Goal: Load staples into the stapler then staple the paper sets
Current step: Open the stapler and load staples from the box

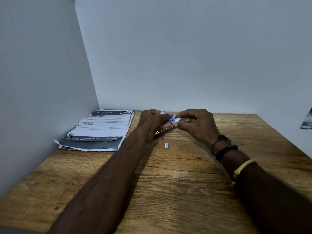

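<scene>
Both hands meet at the far middle of the wooden table (pixel 177 183). My left hand (pixel 152 122) grips a small blue and white staple box (pixel 166 114), with a stapler-like thing partly hidden under the fingers. My right hand (pixel 196 124) pinches a silvery strip of staples (pixel 177 119) at the box's open end. A short loose strip of staples (pixel 166 145) lies on the table just in front of the hands. The printed paper sets (pixel 99 130) lie stacked at the far left, against the wall.
White walls close the table on the left and at the back. A dark printed sheet (pixel 306 121) shows at the right edge of the view. The table's right edge runs diagonally near it.
</scene>
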Demonstrator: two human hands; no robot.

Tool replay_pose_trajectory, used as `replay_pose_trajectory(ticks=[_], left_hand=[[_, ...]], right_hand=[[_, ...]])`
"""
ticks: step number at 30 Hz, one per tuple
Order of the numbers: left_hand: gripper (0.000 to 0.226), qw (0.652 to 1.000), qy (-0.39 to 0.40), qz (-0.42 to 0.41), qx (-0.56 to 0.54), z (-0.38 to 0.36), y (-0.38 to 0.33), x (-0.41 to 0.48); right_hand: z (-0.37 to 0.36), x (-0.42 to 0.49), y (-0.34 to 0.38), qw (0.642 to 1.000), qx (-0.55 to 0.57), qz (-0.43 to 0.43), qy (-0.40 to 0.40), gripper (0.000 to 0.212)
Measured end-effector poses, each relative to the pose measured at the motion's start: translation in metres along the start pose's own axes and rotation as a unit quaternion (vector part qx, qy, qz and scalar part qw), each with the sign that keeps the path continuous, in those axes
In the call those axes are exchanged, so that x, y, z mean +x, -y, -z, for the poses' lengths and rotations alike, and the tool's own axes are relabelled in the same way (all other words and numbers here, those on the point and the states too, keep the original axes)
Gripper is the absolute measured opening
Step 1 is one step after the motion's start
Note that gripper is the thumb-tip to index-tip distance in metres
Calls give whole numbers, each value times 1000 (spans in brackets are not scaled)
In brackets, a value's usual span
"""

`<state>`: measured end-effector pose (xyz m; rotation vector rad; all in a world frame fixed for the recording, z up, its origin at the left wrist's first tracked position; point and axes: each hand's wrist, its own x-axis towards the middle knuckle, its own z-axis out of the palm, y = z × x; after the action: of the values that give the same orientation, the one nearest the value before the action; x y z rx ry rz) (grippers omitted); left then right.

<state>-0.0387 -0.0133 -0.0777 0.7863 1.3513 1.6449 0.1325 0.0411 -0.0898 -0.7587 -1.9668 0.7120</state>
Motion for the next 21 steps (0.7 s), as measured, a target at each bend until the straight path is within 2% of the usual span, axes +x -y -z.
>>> replay_pose_trajectory(ticks=[6, 11, 14, 17, 21], left_hand=[[26, 1000, -23, -6, 12, 1, -2, -1], [28, 999, -25, -13, 17, 2, -2, 1], [27, 999, -24, -17, 22, 3, -3, 1], [27, 999, -15, -16, 24, 3, -3, 0], [28, 999, -14, -16, 36, 1, -2, -2]], right_hand=[[-2, -1, 4, 999, -44, 23, -8, 24], [0, -4, 5, 1000, -20, 9, 7, 17], [1, -4, 4, 999, -28, 11, -16, 9], [2, -2, 2, 998, -57, 13, -36, 12], [4, -1, 4, 998, -60, 14, -13, 2]])
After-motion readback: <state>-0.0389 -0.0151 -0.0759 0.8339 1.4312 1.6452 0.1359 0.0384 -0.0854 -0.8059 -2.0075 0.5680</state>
